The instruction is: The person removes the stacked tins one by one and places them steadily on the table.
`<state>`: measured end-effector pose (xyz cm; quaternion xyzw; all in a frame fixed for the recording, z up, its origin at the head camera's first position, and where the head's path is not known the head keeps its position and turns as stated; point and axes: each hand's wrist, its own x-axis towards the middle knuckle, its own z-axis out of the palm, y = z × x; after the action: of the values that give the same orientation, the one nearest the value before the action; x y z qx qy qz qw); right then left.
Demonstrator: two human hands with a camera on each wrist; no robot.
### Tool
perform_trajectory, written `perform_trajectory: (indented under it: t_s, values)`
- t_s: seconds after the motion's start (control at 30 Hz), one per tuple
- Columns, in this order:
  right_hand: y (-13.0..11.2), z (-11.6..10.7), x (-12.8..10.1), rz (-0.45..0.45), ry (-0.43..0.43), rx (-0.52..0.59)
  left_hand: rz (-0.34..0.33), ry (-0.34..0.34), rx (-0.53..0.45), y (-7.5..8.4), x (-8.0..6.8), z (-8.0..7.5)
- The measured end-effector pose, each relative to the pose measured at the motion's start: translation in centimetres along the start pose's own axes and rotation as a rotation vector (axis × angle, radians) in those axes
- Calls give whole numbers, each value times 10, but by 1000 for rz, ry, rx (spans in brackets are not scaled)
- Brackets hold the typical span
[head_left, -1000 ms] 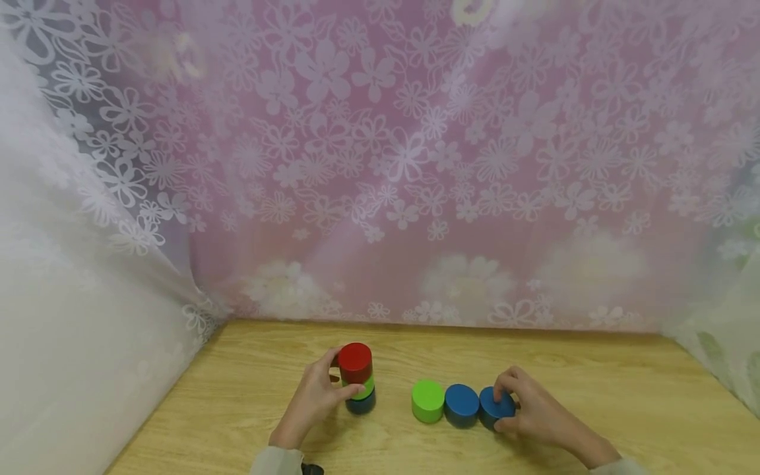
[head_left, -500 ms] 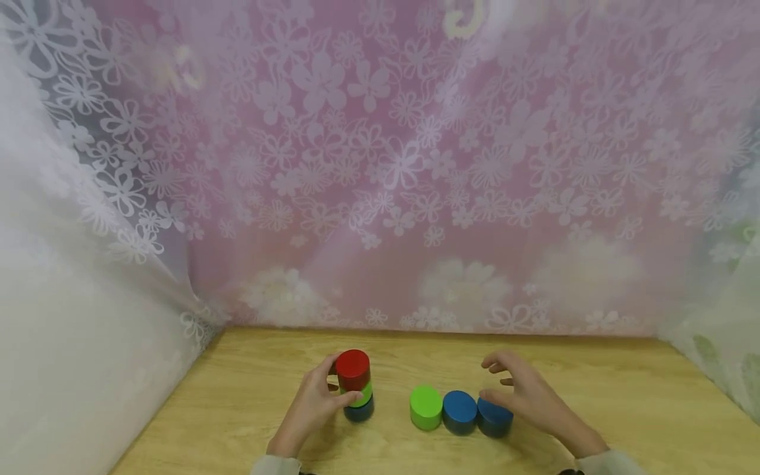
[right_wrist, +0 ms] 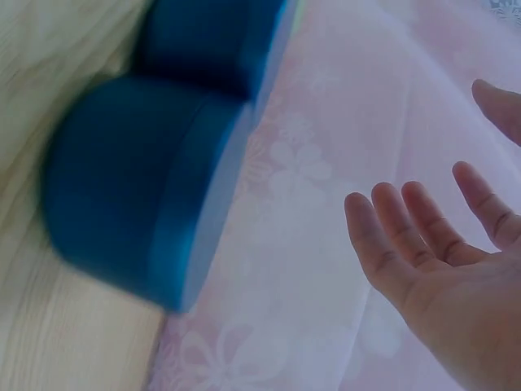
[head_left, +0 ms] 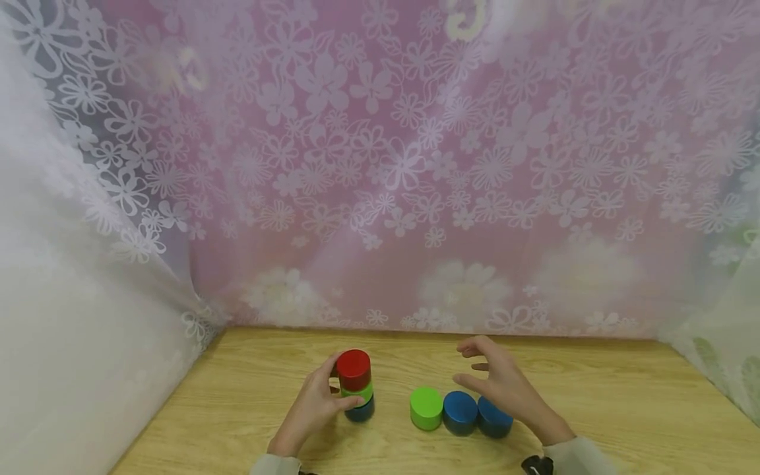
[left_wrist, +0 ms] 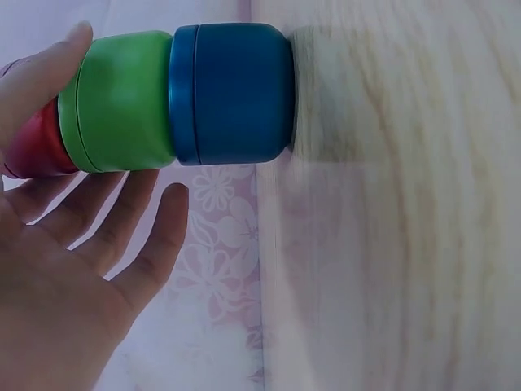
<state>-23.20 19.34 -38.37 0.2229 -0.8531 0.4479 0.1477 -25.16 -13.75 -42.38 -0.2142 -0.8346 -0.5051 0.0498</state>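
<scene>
A stack of three round lidded tins stands on the table at left: a red tin point(head_left: 354, 369) on top, a green tin point(head_left: 359, 394) in the middle, a dark blue tin point(head_left: 360, 413) below. My left hand point(head_left: 313, 404) holds this stack around the red and green tins, thumb in front and fingers behind. In the left wrist view, the blue tin point(left_wrist: 236, 94) rests on the wood. My right hand point(head_left: 505, 382) hovers, fingers spread and holding nothing, above a row: a second green tin point(head_left: 426, 408), a blue tin point(head_left: 460, 413) and another blue tin point(head_left: 494, 421), partly covered by the hand.
The wooden table point(head_left: 267, 356) ends at a pink flowered curtain point(head_left: 380, 198) behind. A white sheet point(head_left: 89, 330) hangs at the left side and a pale one at the right. A dark strap point(head_left: 537, 464) shows at the right wrist.
My right hand has let go of the rightmost blue tin, risen, and moved left over the row. My left hand keeps its hold on the stack.
</scene>
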Motion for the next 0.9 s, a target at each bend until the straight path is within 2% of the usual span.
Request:
perform_trajectory:
  t_s: [0.57, 0.9]
  values:
    - [-24, 32, 22, -23, -59, 111, -56, -124, -11, -5, -4, 0]
    - [-35, 59, 33, -67, -86, 177, -62, -104, -5, -6, -5, 2]
